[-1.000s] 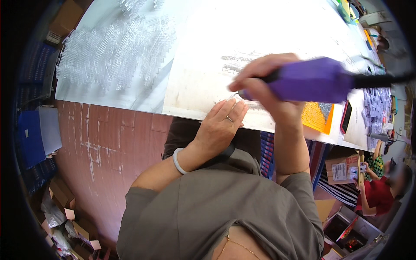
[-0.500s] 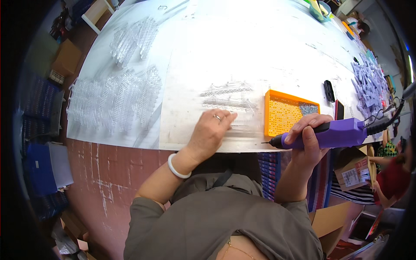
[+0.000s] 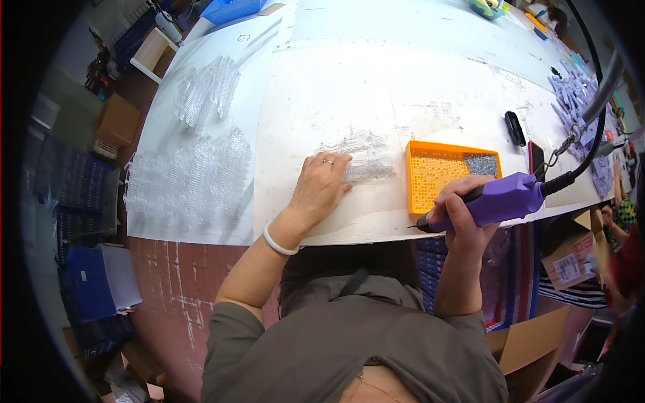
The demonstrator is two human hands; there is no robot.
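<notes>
Purple, angular driver (image 3: 507, 199), gripped by right fingers (image 3: 459, 211); left fingers (image 3: 339, 162) by jagged transparent strips (image 3: 373, 169), closure unclear.

Clear strips (image 3: 369, 169) partly hidden (by left fingers (image 3: 343, 159)), blue basket (image 3: 232, 10) cropped

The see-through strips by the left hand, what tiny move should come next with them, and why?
I'd probably have the left hand slide one piece from the small pile of clear, zigzag-edged plastic strips toward the purple, black-corded handheld tool. That hand is right at the pile, while the tool, held in the right hand, has no strip at its tip.
</notes>
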